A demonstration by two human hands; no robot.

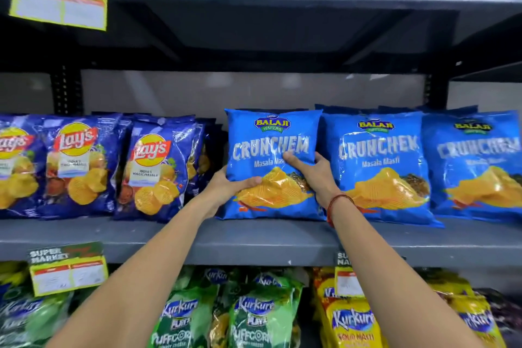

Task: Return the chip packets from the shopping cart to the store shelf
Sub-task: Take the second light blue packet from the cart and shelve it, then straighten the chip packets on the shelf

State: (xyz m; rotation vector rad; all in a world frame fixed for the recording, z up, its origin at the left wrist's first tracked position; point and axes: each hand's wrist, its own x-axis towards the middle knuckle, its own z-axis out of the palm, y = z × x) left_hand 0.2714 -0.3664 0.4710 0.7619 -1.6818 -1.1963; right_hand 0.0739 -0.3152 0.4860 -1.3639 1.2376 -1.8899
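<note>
A light blue Crunchem chip packet stands upright on the grey middle shelf, between dark blue Lay's packets and more Crunchem packets. My left hand grips its lower left edge, thumb across the front. My right hand holds its right side, fingers over the front. The shopping cart is out of view.
Two more Crunchem packets stand to the right and Lay's packets to the left. Kurkure packets fill the shelf below, yellow and red packets the shelf above. Price tags hang from the shelf edges.
</note>
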